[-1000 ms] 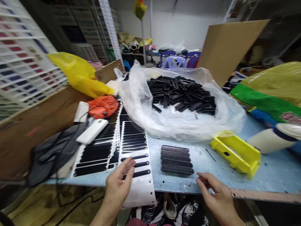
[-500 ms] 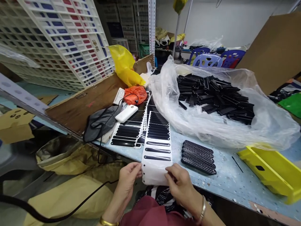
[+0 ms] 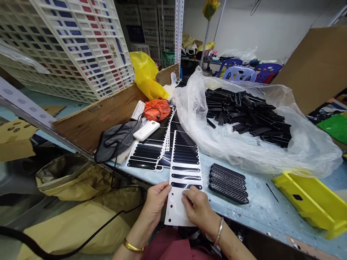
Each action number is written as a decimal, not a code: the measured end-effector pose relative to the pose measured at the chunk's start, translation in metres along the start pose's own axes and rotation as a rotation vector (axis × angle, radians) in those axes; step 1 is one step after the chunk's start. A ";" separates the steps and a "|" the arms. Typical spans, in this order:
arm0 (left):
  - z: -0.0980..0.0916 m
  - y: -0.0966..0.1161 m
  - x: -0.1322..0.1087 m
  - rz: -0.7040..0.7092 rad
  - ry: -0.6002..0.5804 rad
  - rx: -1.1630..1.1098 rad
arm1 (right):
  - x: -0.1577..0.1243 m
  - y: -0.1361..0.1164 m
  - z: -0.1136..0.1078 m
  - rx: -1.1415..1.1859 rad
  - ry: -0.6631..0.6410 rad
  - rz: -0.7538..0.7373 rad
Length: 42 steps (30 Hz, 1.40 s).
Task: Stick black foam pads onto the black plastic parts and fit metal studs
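White backing sheet w/ rows of black oblong stickers (image 3: 186, 172) lies on the pale blue table (image 3: 260, 211), near end hanging off the front edge; left hand (image 3: 156, 199) pinches its left edge, right hand (image 3: 197, 208) curled on top, fingertips (image 3: 185, 195) at the lowest sticker. Risk imo: unsupported end creases, or sticker folds on itself if pulled at an angle. Can't tell whether a sticker corner is lifted or what right hand actually grips, hand covers it.
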<state>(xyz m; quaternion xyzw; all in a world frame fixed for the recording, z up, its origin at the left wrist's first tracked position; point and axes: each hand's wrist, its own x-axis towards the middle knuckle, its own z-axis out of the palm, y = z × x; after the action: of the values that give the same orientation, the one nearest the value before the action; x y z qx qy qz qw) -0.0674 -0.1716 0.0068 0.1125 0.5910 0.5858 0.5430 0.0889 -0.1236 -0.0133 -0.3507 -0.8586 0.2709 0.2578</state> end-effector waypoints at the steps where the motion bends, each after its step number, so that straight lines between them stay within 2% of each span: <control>1: 0.002 0.000 0.000 0.011 0.008 -0.018 | 0.000 0.000 0.000 0.008 0.007 -0.002; 7: 0.001 0.000 -0.005 0.010 -0.016 -0.078 | 0.005 -0.001 0.010 0.074 0.160 -0.001; 12: -0.004 0.006 -0.005 0.007 -0.049 -0.098 | 0.009 -0.012 0.013 0.213 0.078 0.074; 18: 0.006 0.012 -0.003 -0.055 -0.148 -0.156 | 0.018 -0.020 0.010 0.351 0.051 0.210; 23: 0.008 0.009 0.000 -0.022 -0.100 -0.126 | 0.028 -0.015 0.013 0.395 0.119 0.309; 28: 0.005 0.003 0.003 0.034 -0.075 -0.051 | 0.036 -0.013 0.012 0.288 0.188 0.141; 31: 0.003 0.004 0.006 0.044 -0.023 -0.028 | 0.038 -0.012 0.007 0.381 0.187 0.222; 34: -0.002 0.007 0.009 0.088 0.083 0.060 | 0.043 -0.010 -0.015 0.592 0.246 0.389; 36: -0.007 0.009 0.013 0.152 0.147 0.150 | 0.044 -0.002 -0.044 0.705 0.386 0.452; 38: -0.012 0.010 0.018 0.212 0.182 0.238 | 0.028 0.021 -0.082 0.800 0.487 0.486; 40: -0.017 0.009 0.023 0.256 0.189 0.328 | -0.020 0.063 -0.123 0.827 0.589 0.491; 42: -0.022 0.010 0.026 0.306 0.192 0.462 | -0.109 0.120 -0.158 0.723 0.713 0.519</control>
<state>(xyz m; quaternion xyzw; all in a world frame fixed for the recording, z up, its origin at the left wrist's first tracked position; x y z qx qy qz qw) -0.0994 -0.1613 -0.0043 0.2649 0.7336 0.5189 0.3499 0.3119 -0.0870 -0.0047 -0.5095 -0.4568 0.4667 0.5603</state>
